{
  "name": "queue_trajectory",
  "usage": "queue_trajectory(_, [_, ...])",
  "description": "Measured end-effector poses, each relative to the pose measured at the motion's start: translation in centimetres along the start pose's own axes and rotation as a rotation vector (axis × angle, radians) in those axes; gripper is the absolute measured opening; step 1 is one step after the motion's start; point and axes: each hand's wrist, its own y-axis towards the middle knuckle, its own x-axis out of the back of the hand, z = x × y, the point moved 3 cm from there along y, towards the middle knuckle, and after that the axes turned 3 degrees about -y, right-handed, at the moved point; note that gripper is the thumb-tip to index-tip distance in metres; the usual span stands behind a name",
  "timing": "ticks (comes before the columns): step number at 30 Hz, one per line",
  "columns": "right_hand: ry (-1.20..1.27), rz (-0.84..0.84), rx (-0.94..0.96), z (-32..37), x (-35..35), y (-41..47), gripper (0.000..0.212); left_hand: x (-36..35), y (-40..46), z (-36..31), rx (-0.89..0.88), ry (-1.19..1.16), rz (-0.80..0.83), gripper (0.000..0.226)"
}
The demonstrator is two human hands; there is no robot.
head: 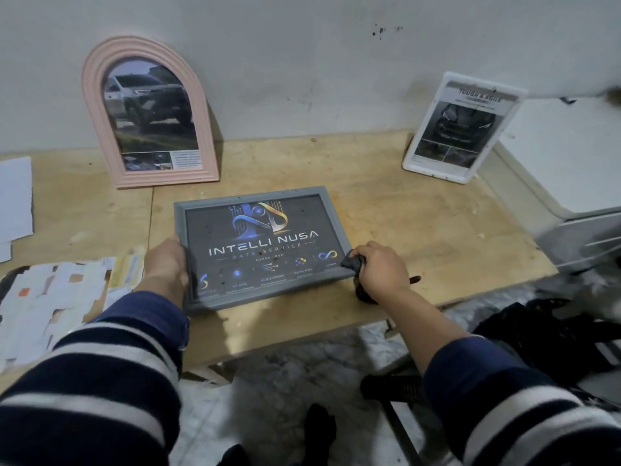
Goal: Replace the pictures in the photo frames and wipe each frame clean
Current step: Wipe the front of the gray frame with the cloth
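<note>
A grey rectangular photo frame [255,196] lies flat on the wooden table [420,223], holding a dark picture with the words "INTELLI NUSA". My left hand [166,264] grips the frame's left edge. My right hand [379,269] is closed on a dark cloth [353,262], which is pressed against the frame's lower right corner. A pink arched frame [100,105] with a car picture leans on the wall at the back left. A white rectangular frame [411,163] with a car leaflet leans at the back right.
Loose papers [50,297] lie on the table's left side, with a white sheet [15,200] further back. A white and grey appliance [571,196] stands at the right. The table's front edge runs just below the grey frame, with a marbled floor [302,364] and dark items beneath.
</note>
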Motion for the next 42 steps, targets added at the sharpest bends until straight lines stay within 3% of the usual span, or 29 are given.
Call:
queue_trajectory(3, [0.294, 0.074, -0.214, -1.2, 2.2, 0.0, 0.015, 0.1, 0.7, 0.2, -0.001, -0.027, 0.026, 0.034])
queue_trajectory(8, [0.559, -0.131, -0.466, -2.8, 3.5, -0.2, 0.026, -0.4, 0.9, 1.0, 0.006, -0.103, 0.057, 0.022])
queue_trajectory(11, [0.557, -0.157, -0.429, -1.2, 2.9, 0.1, 0.030, -1.5, -0.5, 0.8, -0.110, -0.075, 0.148, 0.025])
queue_trajectory(15, [0.460, -0.252, -0.383, 0.4, 2.0, 1.2, 0.031, -1.3, -0.5, 0.6, -0.203, 0.148, 0.255, 0.054])
queue_trajectory(18, [0.335, -0.310, -0.363, 1.3, 1.6, 1.9, 0.032, -0.2, -2.9, -0.1, -0.280, 0.305, 0.353, 0.056])
queue_trajectory(21, [0.126, -0.183, -0.290, 2.0, 0.5, 2.3, 0.036, 0.9, -5.1, -0.1, -0.549, 0.473, 0.443, 0.045])
queue_trajectory(24, [0.008, -0.119, -0.257, 2.3, -0.7, 1.9, 0.039, 3.3, -6.2, 1.8, -0.863, 0.783, 0.397, 0.069])
queue_trajectory(26, [-0.021, -0.131, -0.246, 2.4, -1.1, 1.7, 0.040, 4.4, -5.9, 3.3, -0.973, 1.025, 0.327, 0.084])
queue_trajectory(29, [-0.039, -0.153, -0.232, 2.5, -1.1, 1.6, 0.040, 4.5, -5.5, 4.2, -0.977, 1.102, 0.278, 0.099])
queue_trajectory(42, [-0.108, -0.173, 0.063, 11.0, -4.5, -2.3, 0.042, 4.3, -5.3, 4.4, -0.989, 1.143, 0.179, 0.093])
